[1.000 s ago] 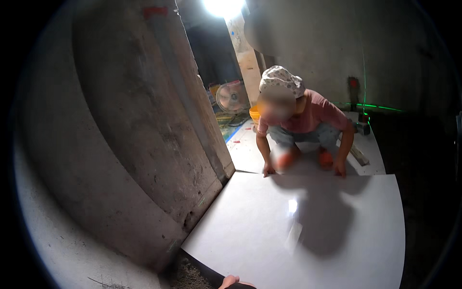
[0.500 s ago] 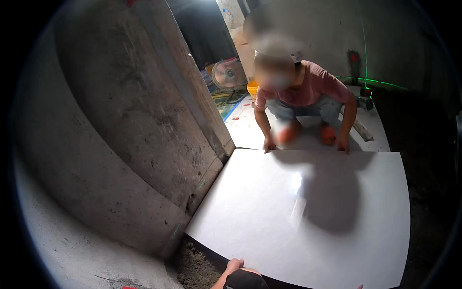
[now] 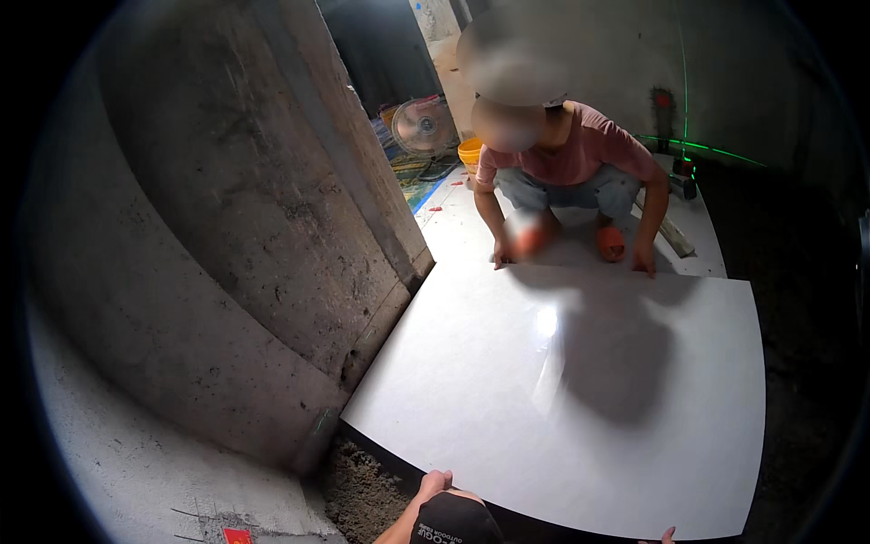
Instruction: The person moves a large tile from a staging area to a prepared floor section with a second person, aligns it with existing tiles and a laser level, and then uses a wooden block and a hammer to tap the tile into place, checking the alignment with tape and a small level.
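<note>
The white slab point(image 3: 580, 435) lies low and flat between the person and a crouching co-worker point(image 3: 589, 150). Its left edge runs close along the foot of the concrete wall point(image 3: 245, 199), so on this side there is little room for moving; whether they touch, I cannot tell. Beyond the right edge, the dark ground point(image 3: 802, 363) gives a wider space. At the far edge, the pale floor point(image 3: 453, 231) continues under the co-worker, and the co-worker's hands point(image 3: 644, 261) are at this edge. Before the near left corner there is rough grey mortar point(image 3: 362, 485).

The person's left hand point(image 3: 437, 480) is closed on the near edge, beside a dark cloth point(image 3: 456, 519). Of the right hand point(image 3: 668, 535) only a fingertip part is seen near the same edge, so I cannot tell if it grips.

The slab's surface is smooth, with a bright reflection point(image 3: 546, 321) and the co-worker's shadow point(image 3: 621, 363). Farther back stand a fan point(image 3: 424, 127) and a yellow bucket point(image 3: 469, 154). Green laser lines point(image 3: 716, 148) cross the back wall point(image 3: 598, 54), near a small dark device point(image 3: 683, 181).
</note>
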A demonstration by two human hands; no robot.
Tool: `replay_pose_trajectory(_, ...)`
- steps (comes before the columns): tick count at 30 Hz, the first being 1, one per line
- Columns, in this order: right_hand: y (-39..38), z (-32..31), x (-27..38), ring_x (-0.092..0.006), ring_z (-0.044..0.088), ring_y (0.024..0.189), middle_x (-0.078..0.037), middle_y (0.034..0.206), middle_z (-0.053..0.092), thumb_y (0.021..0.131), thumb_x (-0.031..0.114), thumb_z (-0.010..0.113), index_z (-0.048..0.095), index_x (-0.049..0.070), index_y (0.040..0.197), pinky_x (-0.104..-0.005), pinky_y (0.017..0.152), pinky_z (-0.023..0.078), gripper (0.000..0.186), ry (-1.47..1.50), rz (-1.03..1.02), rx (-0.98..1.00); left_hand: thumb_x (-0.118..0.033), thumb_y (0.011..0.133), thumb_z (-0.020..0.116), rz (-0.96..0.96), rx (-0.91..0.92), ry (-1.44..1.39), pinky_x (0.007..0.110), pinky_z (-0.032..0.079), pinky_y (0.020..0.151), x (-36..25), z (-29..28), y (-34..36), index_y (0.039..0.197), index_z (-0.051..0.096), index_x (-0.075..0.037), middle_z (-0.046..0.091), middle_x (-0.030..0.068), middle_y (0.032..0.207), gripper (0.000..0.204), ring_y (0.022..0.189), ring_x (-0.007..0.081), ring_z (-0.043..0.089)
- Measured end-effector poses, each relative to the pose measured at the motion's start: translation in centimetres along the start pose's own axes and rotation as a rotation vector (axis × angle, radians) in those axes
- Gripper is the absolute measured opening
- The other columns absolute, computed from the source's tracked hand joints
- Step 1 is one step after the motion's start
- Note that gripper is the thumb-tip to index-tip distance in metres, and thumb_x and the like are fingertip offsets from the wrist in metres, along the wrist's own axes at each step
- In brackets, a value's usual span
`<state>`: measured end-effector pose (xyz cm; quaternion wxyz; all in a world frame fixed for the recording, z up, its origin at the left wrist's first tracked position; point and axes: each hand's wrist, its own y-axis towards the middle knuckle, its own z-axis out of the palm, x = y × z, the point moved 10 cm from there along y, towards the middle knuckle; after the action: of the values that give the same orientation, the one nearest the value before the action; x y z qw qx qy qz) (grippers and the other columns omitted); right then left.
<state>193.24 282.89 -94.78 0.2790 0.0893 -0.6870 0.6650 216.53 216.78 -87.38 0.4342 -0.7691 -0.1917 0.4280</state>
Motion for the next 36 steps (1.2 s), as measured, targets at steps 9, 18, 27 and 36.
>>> replay_pose_trajectory(9,0.4,-1.0,0.0,-0.0098,0.032,0.041,0.001,0.055,0.044,0.088,0.075,0.048,0.064,-0.003,0.120,-0.0247,0.036,0.025,0.086,-0.008,-0.086,-0.002,-0.019,0.094,0.059,-0.028,0.003,-0.089,0.041,0.034,0.057,0.0,0.8,0.0,0.057,0.055,-0.001,0.052,0.0058,0.060,0.041,0.057,0.0204,0.042)
replay_pose_trajectory(18,-0.3,-0.8,-0.8,-0.0130,0.040,0.044,-0.007,0.064,0.057,0.092,0.067,0.050,0.063,-0.003,0.109,-0.0264,0.037,0.031,0.073,0.123,0.053,0.110,-0.029,0.096,0.056,0.036,0.015,0.099,0.043,0.043,0.069,1.1,0.6,3.4,0.065,0.063,0.003,0.064,0.0157,0.074,0.045,0.069,0.0263,0.058)
replay_pose_trajectory(27,-2.3,1.8,0.9,-0.0138,0.039,0.044,-0.007,0.068,0.059,0.096,0.062,0.048,0.064,-0.005,0.108,-0.0268,0.039,0.031,0.070,0.052,-0.052,0.134,-0.014,0.094,0.060,-0.046,0.031,-0.202,0.043,0.033,0.055,0.5,0.9,1.3,0.062,0.055,0.003,0.050,0.0077,0.063,0.036,0.056,0.0204,0.043)
replay_pose_trajectory(36,-2.8,2.6,1.3,-0.0154,0.040,0.049,-0.009,0.076,0.060,0.097,0.053,0.053,0.064,0.001,0.108,-0.0292,0.043,0.036,0.055,0.053,-0.191,0.143,-0.004,0.095,0.050,-0.090,-0.007,-0.349,0.037,0.028,0.045,-0.3,1.3,-0.3,0.079,0.051,0.000,0.048,0.0054,0.068,0.017,0.051,0.0172,0.034)
